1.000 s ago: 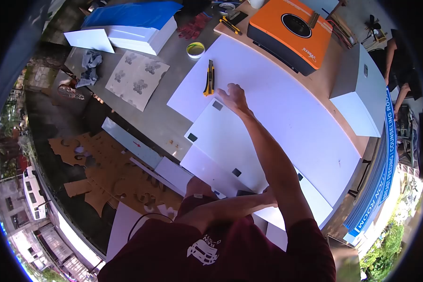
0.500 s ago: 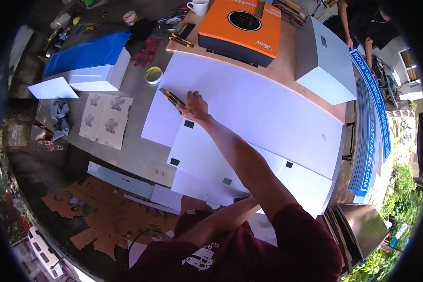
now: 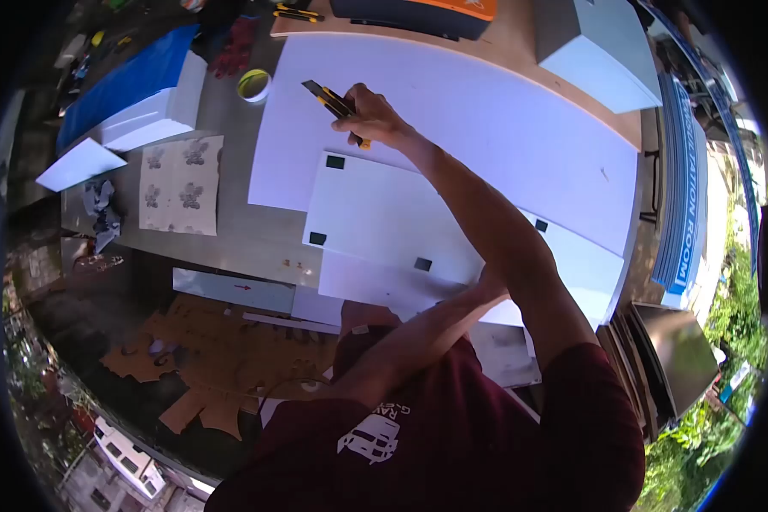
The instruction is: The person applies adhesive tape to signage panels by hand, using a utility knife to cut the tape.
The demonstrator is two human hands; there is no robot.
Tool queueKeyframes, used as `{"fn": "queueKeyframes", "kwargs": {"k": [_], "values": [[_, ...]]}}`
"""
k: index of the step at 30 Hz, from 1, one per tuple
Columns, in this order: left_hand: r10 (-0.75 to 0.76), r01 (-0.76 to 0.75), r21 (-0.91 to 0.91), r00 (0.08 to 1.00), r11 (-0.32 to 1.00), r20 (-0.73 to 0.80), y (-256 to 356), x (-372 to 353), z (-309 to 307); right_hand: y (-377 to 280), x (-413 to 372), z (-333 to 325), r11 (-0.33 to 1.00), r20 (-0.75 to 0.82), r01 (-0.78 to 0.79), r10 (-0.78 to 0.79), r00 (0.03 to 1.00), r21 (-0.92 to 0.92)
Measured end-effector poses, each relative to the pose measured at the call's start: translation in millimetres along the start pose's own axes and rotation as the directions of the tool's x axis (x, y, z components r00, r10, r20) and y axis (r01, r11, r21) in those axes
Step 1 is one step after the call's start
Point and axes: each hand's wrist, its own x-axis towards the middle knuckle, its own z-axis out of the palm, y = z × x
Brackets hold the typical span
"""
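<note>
My right hand (image 3: 374,118) is closed around a yellow-and-black utility knife (image 3: 340,107), its blade pointing up and to the left over a large white sheet (image 3: 503,141). Just below the hand, a smaller white panel (image 3: 375,200) lies partly over the sheet, with dark square pads near its corners. Another white panel (image 3: 576,256) with a dark pad (image 3: 541,226) lies to the right. My left forearm (image 3: 427,337) crosses beneath the right one, and the left hand is hidden behind it.
A tape roll (image 3: 254,85) sits left of the sheet, near a blue-topped stack of white panels (image 3: 136,94). Patterned paper (image 3: 179,186) lies on the grey table. Another utility knife (image 3: 299,14) and an orange-and-black unit (image 3: 414,13) rest on the wooden board (image 3: 520,64) behind.
The view has tilted down, so the table's things sit higher in frame. My right hand, still holding the utility knife, has moved slightly right and away from the pad at the panel's corner.
</note>
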Motion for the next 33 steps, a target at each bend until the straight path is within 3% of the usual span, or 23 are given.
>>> {"fn": "queueKeyframes", "kwargs": {"k": [2, 4, 6, 7, 8, 9, 11, 13, 15, 17, 18, 21, 22, 33], "values": [[-0.035, 0.034, 0.026, 0.998, 0.999, 0.059, 3, -8, -12, -1, -74, -46, 0.994, -0.092, 0.055, -0.047, 0.995, 0.095], [-0.083, 0.076, 0.069, 0.990, 0.995, 0.110, 5, -13, -24, 8, -160, -85, 0.994, -0.289, 0.073, -0.046, 0.956, 0.081], [-0.150, 0.132, 0.108, 0.972, 0.985, 0.180, 8, -19, -36, 34, -250, -114, 0.992, -0.461, 0.016, 0.045, 0.886, 0.127], [-0.043, 0.032, 0.122, 0.995, 0.992, 0.088, 9, -30, -41, 51, -293, -122, 0.984, -0.541, -0.054, 0.139, 0.830, 0.171], [-0.054, 0.048, 0.092, 0.996, 0.995, 0.069, 8, -31, -39, 71, -332, -122, 0.968, -0.622, -0.134, 0.241, 0.745, 0.214], [-0.097, 0.074, 0.150, 0.984, 0.986, 0.152, 14, -25, -43, 97, -368, -119, 0.950, -0.652, -0.217, 0.311, 0.692, 0.223], [-0.132, 0.092, 0.247, 0.980, 0.965, 0.149, 9, -10, -33, 131, -424, -96, 0.873, -0.650, -0.399, 0.479, 0.590, 0.280], [-0.126, 0.079, 0.229, 0.973, 0.970, 0.195, 5, -3, -32, 174, -464, -58, 0.847, -0.619, -0.453, 0.518, 0.590, 0.277], [-0.102, 0.045, 0.240, 0.968, 0.970, 0.229, 2, -2, -33, 186, -481, -29, 0.775, -0.543, -0.573, 0.612, 0.575, 0.266], [-0.142, 0.090, 0.237, 0.967, 0.967, 0.211, 2, -2, -32, 208, -487, 4, 0.892, -0.722, -0.451, 0.324, 0.612, 0.018], [-0.090, 0.036, 0.261, 0.976, 0.965, 0.199, -5, 1, -29, 202, -484, 9, 0.870, -0.700, -0.487, 0.398, 0.593, 0.083], [-0.238, 0.186, 0.183, 0.917, 0.965, 0.321, 15, -7, -45, 194, -477, 8, 0.829, -0.660, -0.552, 0.465, 0.591, 0.089], [-0.135, 0.085, 0.185, 0.953, 0.979, 0.272, 7, -5, -40, 195, -474, 9, 0.822, -0.658, -0.564, 0.468, 0.589, 0.080], [-0.207, 0.176, 0.124, 0.928, 0.977, 0.311, 15, -7, -44, 198, -465, 22, 0.748, -0.662, -0.661, 0.464, 0.589, -0.064]]}}
